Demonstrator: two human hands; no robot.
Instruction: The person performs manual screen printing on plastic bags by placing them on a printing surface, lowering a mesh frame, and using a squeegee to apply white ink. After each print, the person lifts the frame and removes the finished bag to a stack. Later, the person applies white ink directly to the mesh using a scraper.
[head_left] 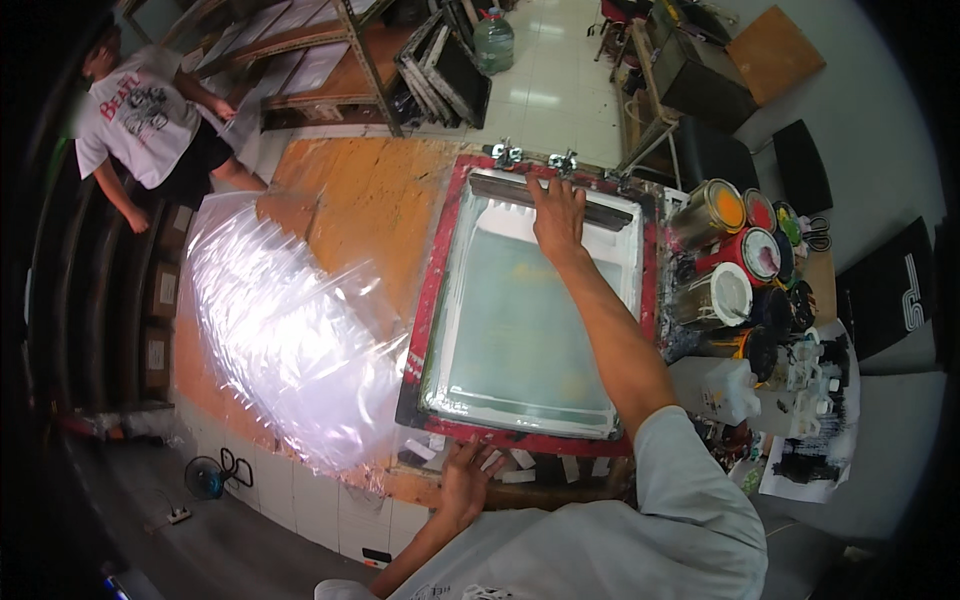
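A screen-printing frame (421, 330) with red, paint-stained bars lies on the wooden table in front of me. White ink rings its pale green mesh (520, 330). At the far end of the mesh, my right hand (558, 212) is closed over a long squeegee (605, 213), the arm reaching across the frame's right side. Below the near bar is my left hand (466, 482), its fingers apart and fingertips at the bar's edge. Beside the frame, on the left, a fanned pile of clear plastic sheets (290, 330) glares in the light.
Metal clamps (507, 154) hold the frame's far edge. Several paint cans (718, 296) and a white plastic jug (735, 390) crowd the right side. Another person (150, 120) stands at the far left, near a shelf rack (355, 60). Paper scraps (520, 460) lie under the near bar.
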